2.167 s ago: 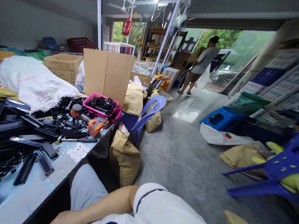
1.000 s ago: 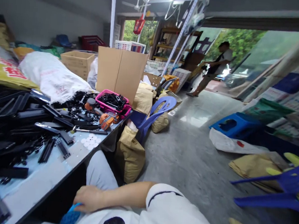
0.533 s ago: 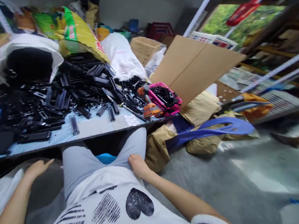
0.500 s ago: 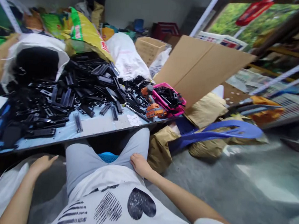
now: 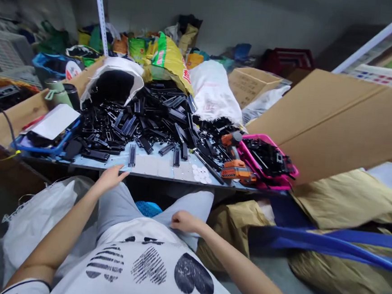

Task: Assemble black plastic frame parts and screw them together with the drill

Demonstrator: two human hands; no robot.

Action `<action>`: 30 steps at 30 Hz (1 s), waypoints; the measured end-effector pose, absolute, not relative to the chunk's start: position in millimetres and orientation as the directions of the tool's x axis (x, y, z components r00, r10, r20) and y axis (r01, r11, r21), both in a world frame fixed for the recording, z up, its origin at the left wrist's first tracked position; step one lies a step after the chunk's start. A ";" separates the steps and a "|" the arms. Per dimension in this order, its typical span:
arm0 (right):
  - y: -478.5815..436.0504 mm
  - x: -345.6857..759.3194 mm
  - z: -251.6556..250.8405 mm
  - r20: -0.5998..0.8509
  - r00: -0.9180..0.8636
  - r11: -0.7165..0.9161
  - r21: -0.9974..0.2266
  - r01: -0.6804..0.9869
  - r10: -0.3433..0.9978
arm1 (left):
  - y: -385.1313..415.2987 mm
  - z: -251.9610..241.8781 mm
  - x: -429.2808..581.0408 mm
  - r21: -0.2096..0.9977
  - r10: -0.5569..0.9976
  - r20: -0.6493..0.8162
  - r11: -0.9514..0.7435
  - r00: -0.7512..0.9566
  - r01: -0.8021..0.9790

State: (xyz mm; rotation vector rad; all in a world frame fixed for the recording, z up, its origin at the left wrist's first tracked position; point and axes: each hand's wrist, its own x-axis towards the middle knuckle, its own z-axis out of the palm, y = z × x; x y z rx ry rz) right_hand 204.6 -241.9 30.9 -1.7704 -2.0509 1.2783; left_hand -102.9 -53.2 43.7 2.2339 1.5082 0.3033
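Observation:
I sit facing a worktable (image 5: 153,167) heaped with black plastic strips (image 5: 151,116). My left hand (image 5: 109,178) hovers at the table's front edge with its fingers spread and nothing in it. Resting on my right thigh, my right hand (image 5: 183,220) has its fingers curled against the grey trousers, and I cannot see anything held. A blue seat (image 5: 148,207) shows between my legs. An orange power tool (image 5: 237,168) lies at the table's right end beside a pink tray (image 5: 283,181) of black parts.
A white sack (image 5: 41,216) stands at my left knee. Brown bags (image 5: 234,218) and a blue chair (image 5: 327,243) lie on the floor to the right. A cardboard sheet (image 5: 337,117) leans behind the tray. Sacks and boxes pile up at the back.
My view has swung left from the open doorway to face the table. My left hand rose from the white sack to the table edge. My right hand stayed on my thigh.

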 end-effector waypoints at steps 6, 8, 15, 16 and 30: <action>-122.3 143.3 51.2 -0.087 -0.253 0.137 -0.652 0.746 0.964 | -13.7 39.1 -72.3 0.308 0.973 0.203 -0.174 0.114 0.935; -85.0 117.0 55.1 -0.007 -0.197 0.149 -0.629 0.763 0.980 | -2.2 29.2 -78.9 0.266 0.945 0.323 -0.034 -0.056 0.963; 28.1 55.4 34.2 0.026 -0.069 0.074 -0.388 0.919 0.997 | 59.9 -3.9 -97.2 0.346 0.934 0.277 0.124 -0.227 0.930; 35.0 58.1 30.7 0.038 -0.091 0.099 -0.355 0.930 0.995 | 64.0 -3.4 -91.4 0.342 0.944 0.252 0.119 -0.212 0.932; 107.0 175.4 19.3 -0.021 -0.437 0.359 -0.536 0.764 0.899 | 117.4 17.9 -61.0 0.277 0.992 -0.011 0.121 -0.123 0.953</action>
